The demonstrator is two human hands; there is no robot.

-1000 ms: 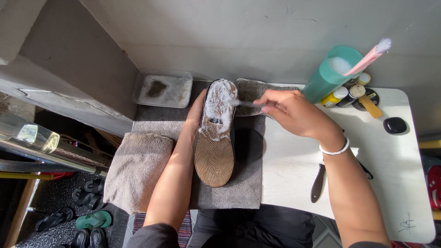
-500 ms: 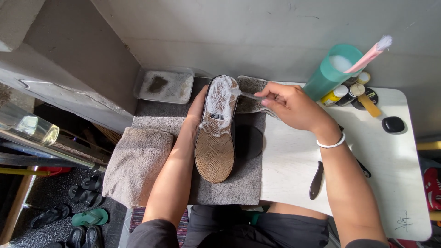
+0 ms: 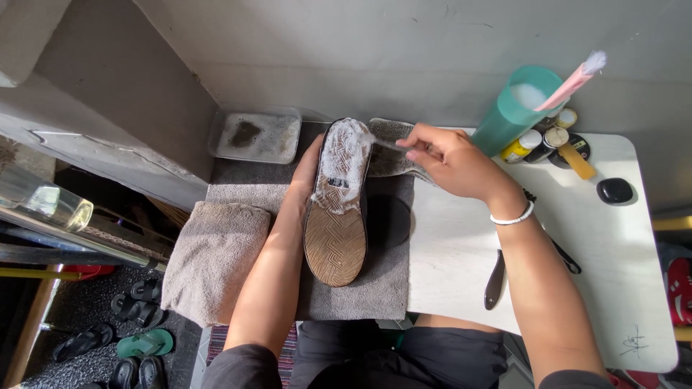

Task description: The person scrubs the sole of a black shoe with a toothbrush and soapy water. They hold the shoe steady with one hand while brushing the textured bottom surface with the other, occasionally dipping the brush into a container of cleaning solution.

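Note:
A shoe (image 3: 337, 216) lies sole-up on a grey towel (image 3: 389, 288); its brown patterned sole is covered with white foam over the toe half. My left hand (image 3: 306, 169) grips the shoe along its left side, mostly hidden behind it. My right hand (image 3: 450, 158) is shut on a small brush (image 3: 378, 142), whose head touches the foamy toe end. A white bracelet sits on my right wrist.
A shallow grey tray (image 3: 256, 135) of dirty water stands behind the towel. A teal cup (image 3: 513, 115) with foam and a pink brush, small polish jars (image 3: 555, 140), a black pebble-shaped object (image 3: 614, 190) and a dark-handled tool (image 3: 494, 279) rest on the white table (image 3: 620, 288). A folded towel (image 3: 213, 256) lies left.
My right hand with the brush has shifted slightly left along the foamy toe of the sole. The left hand and shoe stay put.

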